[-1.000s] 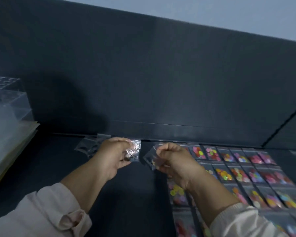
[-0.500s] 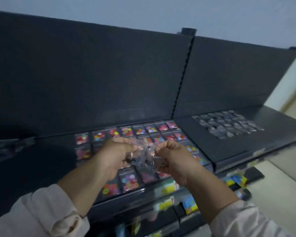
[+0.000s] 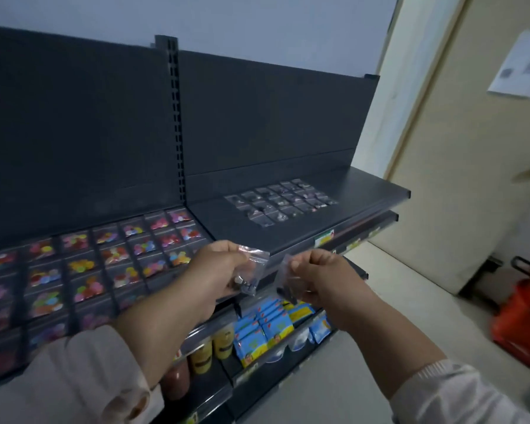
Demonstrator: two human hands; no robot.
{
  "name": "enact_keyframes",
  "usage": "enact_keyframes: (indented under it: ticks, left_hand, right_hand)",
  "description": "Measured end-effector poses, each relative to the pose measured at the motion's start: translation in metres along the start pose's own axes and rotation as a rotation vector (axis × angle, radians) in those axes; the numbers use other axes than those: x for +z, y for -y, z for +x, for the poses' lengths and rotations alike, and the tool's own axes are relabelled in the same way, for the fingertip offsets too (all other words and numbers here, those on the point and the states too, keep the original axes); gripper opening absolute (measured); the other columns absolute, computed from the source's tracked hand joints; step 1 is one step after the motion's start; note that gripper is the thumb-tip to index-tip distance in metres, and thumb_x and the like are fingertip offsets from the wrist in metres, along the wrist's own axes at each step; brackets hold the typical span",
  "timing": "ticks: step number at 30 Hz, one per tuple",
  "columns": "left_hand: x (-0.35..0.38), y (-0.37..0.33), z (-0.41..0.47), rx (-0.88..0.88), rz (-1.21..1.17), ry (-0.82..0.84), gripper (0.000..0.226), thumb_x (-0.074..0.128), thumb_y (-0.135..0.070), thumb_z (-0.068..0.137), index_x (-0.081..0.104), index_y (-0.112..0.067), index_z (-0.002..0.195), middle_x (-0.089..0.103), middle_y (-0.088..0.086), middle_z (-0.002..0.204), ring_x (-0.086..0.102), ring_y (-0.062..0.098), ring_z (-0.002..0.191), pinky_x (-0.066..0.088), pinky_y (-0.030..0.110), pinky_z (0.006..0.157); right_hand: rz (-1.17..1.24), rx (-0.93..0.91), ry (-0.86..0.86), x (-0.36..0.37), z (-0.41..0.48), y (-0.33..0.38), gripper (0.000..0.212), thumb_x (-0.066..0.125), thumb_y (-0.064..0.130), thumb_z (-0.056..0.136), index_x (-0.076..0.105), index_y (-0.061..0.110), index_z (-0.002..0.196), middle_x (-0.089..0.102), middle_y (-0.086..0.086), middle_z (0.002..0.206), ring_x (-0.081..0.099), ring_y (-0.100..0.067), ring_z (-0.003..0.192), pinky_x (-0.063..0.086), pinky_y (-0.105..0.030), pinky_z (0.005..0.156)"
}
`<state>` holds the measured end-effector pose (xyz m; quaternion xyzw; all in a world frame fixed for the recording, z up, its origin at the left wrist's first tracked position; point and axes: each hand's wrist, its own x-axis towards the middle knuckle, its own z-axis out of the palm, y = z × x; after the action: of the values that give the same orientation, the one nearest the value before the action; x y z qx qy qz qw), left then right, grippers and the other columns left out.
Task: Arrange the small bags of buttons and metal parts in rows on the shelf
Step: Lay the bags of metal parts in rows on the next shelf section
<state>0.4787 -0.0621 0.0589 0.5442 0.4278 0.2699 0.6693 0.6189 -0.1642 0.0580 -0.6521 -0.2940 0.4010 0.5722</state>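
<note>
Clear plastic bag of metal parts is pinched in the curled fingers of the left hand, and a second small bag is pinched by the right hand, the two bags just apart before the dark shelf. At twelve o'clock from the hands, metal-part bags lie in rows on the shelf. At nine to ten o'clock lie rows of button bags.

No legible text on blue packets, shelf-edge label or door paper.
</note>
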Motion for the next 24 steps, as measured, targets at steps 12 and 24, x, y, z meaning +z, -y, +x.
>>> enact_keyframes:
  ticks: [12, 24]
  left_hand:
    - [0.051, -0.016, 0.11, 0.06, 0.148, -0.037, 0.013, 0.058, -0.008, 0.087, 0.063, -0.012, 0.076, 0.07, 0.018, 0.091, 0.06, 0.024, 0.083, 0.047, 0.039, 0.089]
    - [0.06, -0.013, 0.207, -0.008, 0.15, -0.105, 0.021, 0.049, -0.002, 0.091, 0.059, -0.012, 0.077, 0.063, 0.005, 0.072, 0.055, 0.016, 0.062, 0.051, 0.03, 0.065]
  right_hand:
    - [-0.111, -0.035, -0.103, -0.063, 0.09, 0.006, 0.015, 0.057, 0.007, 0.091, 0.059, 0.008, 0.075, 0.065, -0.007, 0.068, 0.054, -0.015, 0.053, 0.048, -0.03, 0.062]
    - [-0.232, -0.062, 0.003, -0.076, 0.228, 0.012, 0.015, 0.054, 0.009, 0.093, 0.059, 0.01, 0.079, 0.066, -0.013, 0.076, 0.054, -0.021, 0.063, 0.044, -0.031, 0.06]
